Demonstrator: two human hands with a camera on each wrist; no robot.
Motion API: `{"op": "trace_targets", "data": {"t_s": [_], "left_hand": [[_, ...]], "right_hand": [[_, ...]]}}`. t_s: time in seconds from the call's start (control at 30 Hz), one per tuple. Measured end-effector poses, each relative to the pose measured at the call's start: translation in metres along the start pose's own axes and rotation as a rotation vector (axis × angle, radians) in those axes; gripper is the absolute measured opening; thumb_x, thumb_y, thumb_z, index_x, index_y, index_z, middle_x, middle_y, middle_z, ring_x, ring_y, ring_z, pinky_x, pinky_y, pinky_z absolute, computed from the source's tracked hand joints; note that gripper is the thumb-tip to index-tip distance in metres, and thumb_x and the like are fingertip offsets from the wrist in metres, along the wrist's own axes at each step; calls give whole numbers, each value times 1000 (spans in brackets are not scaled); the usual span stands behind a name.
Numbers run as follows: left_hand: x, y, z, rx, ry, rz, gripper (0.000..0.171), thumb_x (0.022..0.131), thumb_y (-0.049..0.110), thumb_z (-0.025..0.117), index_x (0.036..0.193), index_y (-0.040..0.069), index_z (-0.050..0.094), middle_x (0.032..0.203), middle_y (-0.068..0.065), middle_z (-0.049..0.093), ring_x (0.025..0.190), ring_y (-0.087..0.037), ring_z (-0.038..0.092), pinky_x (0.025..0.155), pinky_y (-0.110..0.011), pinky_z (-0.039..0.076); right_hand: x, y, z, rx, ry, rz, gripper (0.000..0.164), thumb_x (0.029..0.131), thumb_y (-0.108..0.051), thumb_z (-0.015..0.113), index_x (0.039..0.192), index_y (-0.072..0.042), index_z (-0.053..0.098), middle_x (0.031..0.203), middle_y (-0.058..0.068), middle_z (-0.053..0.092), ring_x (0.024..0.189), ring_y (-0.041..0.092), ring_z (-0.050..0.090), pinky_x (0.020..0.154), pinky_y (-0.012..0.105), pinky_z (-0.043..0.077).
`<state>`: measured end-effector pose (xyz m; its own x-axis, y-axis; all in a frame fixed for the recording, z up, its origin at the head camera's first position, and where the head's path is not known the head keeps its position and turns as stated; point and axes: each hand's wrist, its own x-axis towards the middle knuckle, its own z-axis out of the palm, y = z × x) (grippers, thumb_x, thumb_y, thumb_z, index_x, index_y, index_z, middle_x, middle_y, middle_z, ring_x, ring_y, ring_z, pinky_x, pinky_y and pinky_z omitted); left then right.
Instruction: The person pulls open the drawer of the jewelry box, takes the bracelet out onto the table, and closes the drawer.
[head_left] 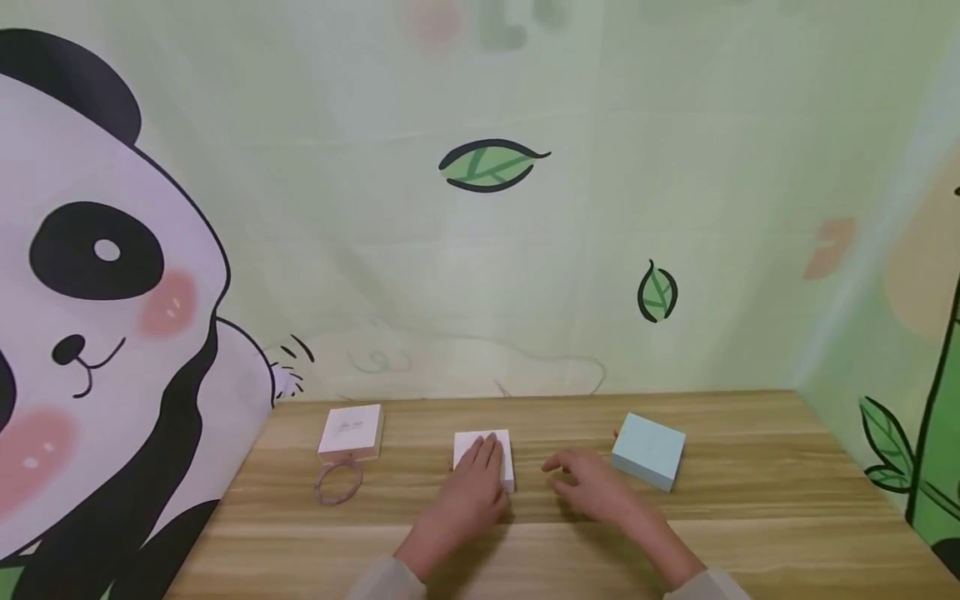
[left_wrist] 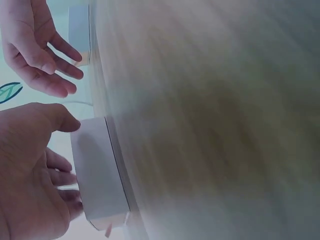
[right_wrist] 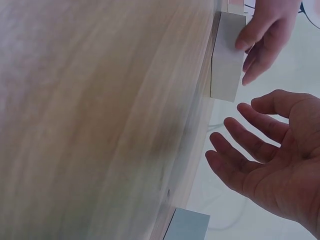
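The middle white box (left_wrist: 100,172) lies flat on the worktop (head_left: 772,483), under the left hand (head_left: 474,492). That hand is spread rather than clenched: its fingers lie straight across the lid, and its thumb touches the edge at the right end, probably so the box stays steady without being gripped. Resting on its broad base, the box looks unlikely to tip under such a touch. A small pink tab (left_wrist: 108,231) sticks out at its left end, clear of the fingers. The right hand (head_left: 592,483) holds nothing; it hovers with loose, parted fingers between this box and the light blue box (head_left: 647,450), a position that seems to leave it free to go to either. The blue box sits to the right at a slant, well apart from the middle one, so each can be reached separately. Over on the left are the lettered box (head_left: 351,432) and, by its near edge, a thin ring (head_left: 335,502); whether those two touch I cannot tell.
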<state>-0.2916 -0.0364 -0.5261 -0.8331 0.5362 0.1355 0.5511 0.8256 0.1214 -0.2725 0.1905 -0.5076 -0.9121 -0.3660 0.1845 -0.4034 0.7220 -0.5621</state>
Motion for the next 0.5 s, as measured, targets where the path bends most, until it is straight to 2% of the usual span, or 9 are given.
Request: {"op": "trace_targets", "data": {"t_s": [0.27, 0.5], "left_hand": [[7, 7, 3, -70, -26, -133, 73, 102, 40, 56, 151, -10, 35, 159, -27, 33, 148, -45, 30, 120, -54, 28], [11, 8, 4, -61, -22, -146, 72, 102, 41, 56, 150, -9, 37, 158, -26, 34, 147, -45, 31, 119, -54, 29]], "right_hand": [[-4, -1, 2, 9, -16, -8, 20, 93, -4, 67, 111, -2, 73, 114, 16, 72, 103, 36, 67, 89, 53, 55], [-2, -2, 0, 5, -15, -9, 20, 92, -3, 66, 111, -2, 72, 113, 15, 72, 101, 34, 67, 87, 52, 55]]}}
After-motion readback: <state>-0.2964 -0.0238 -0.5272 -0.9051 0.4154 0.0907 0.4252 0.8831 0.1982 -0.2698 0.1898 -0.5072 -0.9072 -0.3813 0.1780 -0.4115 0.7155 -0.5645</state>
